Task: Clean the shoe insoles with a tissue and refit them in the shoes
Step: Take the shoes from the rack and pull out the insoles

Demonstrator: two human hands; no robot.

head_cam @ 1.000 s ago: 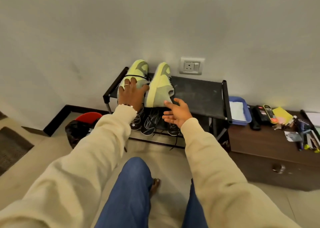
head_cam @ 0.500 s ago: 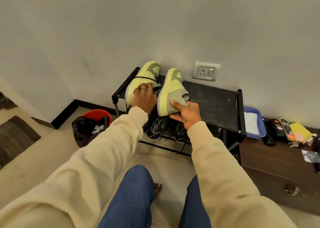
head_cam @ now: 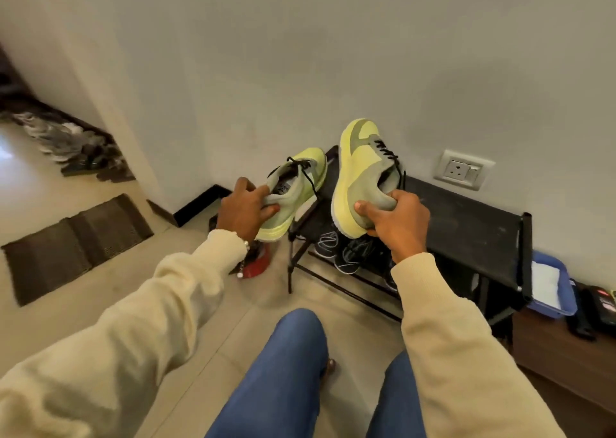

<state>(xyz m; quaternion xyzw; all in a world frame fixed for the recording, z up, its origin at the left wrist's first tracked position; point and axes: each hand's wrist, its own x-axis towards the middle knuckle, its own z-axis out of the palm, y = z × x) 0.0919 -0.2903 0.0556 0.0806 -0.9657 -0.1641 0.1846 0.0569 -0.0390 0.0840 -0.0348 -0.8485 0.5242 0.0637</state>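
Above the black shoe rack (head_cam: 466,217), both my hands grip the green shoes by their heels, left hand (head_cam: 245,209) on the left shoe (head_cam: 293,187), right hand (head_cam: 396,221) on the right shoe (head_cam: 361,171), so every insole step, removing, wiping, refitting, seems left.

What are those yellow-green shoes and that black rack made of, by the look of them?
Shoes: matte, soft panels, probably suede or synthetic suede, with smoother yellow rubbery soles and black laces. Rack: thin black tubes, likely painted metal; its top shelf looks like a dull stretched fabric sheet, though I can't be sure.
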